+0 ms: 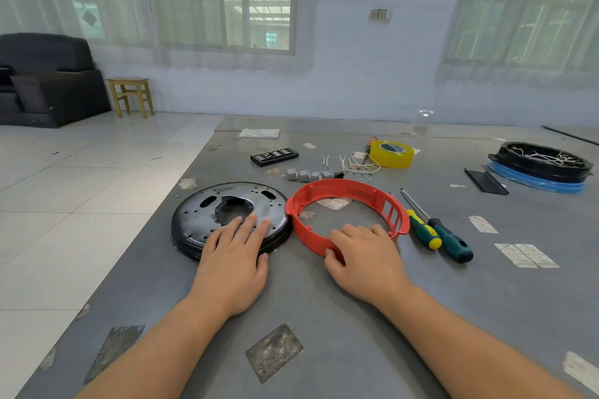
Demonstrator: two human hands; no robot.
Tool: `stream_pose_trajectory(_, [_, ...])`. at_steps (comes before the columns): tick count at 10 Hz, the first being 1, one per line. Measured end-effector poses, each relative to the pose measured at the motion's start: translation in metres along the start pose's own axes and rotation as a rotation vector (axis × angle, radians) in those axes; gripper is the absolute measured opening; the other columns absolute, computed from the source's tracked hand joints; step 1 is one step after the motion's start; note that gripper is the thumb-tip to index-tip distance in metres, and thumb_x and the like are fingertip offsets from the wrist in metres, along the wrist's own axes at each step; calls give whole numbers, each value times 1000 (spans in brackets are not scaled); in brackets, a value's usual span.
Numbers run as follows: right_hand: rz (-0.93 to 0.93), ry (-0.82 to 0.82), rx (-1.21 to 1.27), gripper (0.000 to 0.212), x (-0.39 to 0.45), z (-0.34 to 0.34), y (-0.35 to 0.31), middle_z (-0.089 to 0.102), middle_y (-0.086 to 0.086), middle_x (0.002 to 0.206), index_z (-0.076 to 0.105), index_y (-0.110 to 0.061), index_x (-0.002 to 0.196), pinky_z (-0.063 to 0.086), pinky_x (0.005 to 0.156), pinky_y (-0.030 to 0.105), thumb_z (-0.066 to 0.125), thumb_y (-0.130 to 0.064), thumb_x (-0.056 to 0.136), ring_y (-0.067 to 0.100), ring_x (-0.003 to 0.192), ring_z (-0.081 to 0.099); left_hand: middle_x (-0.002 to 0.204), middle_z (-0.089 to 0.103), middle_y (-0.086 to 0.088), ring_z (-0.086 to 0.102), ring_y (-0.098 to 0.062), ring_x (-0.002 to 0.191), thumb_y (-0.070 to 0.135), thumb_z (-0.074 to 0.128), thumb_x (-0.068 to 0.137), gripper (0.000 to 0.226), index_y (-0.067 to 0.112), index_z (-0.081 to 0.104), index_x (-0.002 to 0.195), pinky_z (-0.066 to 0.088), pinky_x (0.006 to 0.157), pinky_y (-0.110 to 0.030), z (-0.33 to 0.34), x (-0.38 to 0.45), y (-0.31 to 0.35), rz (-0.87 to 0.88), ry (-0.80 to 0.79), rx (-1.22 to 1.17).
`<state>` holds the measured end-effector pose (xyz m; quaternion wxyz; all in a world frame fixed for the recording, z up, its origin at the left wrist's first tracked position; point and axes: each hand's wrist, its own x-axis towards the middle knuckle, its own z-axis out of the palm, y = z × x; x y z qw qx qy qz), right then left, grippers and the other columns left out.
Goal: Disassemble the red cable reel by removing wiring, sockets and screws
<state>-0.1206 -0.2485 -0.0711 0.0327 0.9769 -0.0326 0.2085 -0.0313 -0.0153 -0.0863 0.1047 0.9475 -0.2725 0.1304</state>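
Since the red ring [343,214] lies bare on the table [324,317], with no sockets or wiring left inside it, we judge the stripping nearly finished. The grey sockets [308,175] sit in a row beyond the ring, the white wires [348,162] and a few small screws [366,179] lie just behind them, and the black plate [207,214] rests flat beside the ring, their rims close or touching. Two screwdrivers [437,230] lie idle to the right. Whether any screw remains in the ring or plate we cannot tell at this size. Our left hand [233,256] rests flat on the near edge of the plate, fingers straight and spread, gripping nothing. Our right hand [363,256] has its fingers curled over the near wall of the ring and its thumb on the outer face, pinching it. What remains, we think, is little more than setting the last parts aside.
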Motion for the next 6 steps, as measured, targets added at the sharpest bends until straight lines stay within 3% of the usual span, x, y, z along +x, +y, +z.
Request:
stream_pose_trajectory(3, [-1, 12, -26, 29, -1, 1, 7, 58, -11, 82, 57, -31, 88, 40, 76, 35, 38, -52, 94, 15, 77, 59, 177, 15, 5, 9, -15, 163, 36, 44, 108, 63, 28, 25, 168, 6, 130, -37, 1, 1, -2, 82, 36, -79])
stream_pose_trajectory(4, [18, 22, -50, 39, -1, 1, 8, 61, -12, 83, 61, -33, 93, 39, 86, 37, 35, -61, 96, 14, 80, 62, 176, 16, 6, 8, -16, 163, 36, 44, 107, 63, 28, 27, 167, 4, 130, -36, 2, -2, -1, 83, 62, -84])
stream_pose_trajectory(5, [33, 76, -66, 49, -5, -1, 2, 64, -12, 83, 65, -36, 100, 27, 108, 45, 33, -72, 95, 11, 84, 64, 174, 24, 8, 13, -17, 162, 35, 49, 105, 59, 28, 36, 163, 9, 129, -38, -1, -6, -2, 85, 107, -104])
stream_pose_trajectory(6, [40, 43, 25, 61, 0, -13, 5, 64, -16, 107, 62, -39, 123, 23, 114, 44, 28, -80, 93, 9, 106, 61, 166, 41, 7, 31, -20, 157, 27, 60, 101, 52, 26, 53, 152, 24, 125, -41, -7, -17, -3, 105, 179, -151])
